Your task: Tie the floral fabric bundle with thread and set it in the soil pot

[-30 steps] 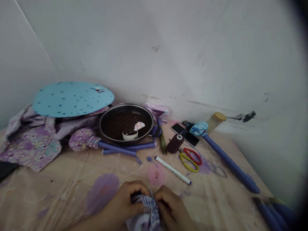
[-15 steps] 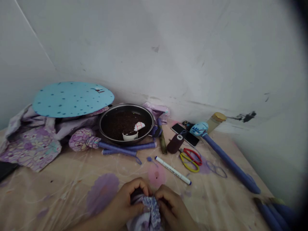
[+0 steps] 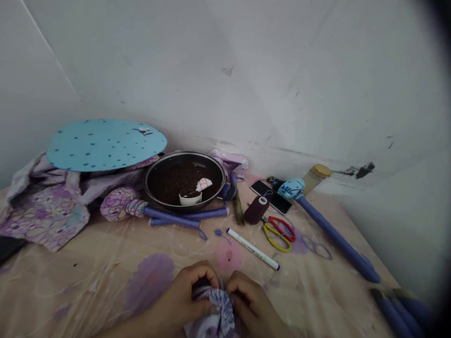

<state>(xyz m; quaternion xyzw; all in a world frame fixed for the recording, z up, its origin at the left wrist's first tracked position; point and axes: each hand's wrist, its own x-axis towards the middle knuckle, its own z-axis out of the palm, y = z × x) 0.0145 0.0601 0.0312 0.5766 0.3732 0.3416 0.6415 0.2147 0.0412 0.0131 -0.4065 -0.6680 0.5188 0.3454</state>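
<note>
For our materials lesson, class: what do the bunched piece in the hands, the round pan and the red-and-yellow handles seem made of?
Bunched piece: matt cloth, perhaps cotton; it puckers into soft folds.
Round pan: probably metal with a dark coating; the rim has a greyish shine.
Red-and-yellow handles: likely smooth plastic, perhaps over metal, judging by their even, bright colour.

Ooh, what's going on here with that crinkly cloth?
A person's left hand is pinching gathered, purple-and-white cloth. The right hand is curled at the cloth's right side, its exact grip hidden. Beyond them on the table, a white marker and a dark thread spool are near a black pan of dark grains.
</note>
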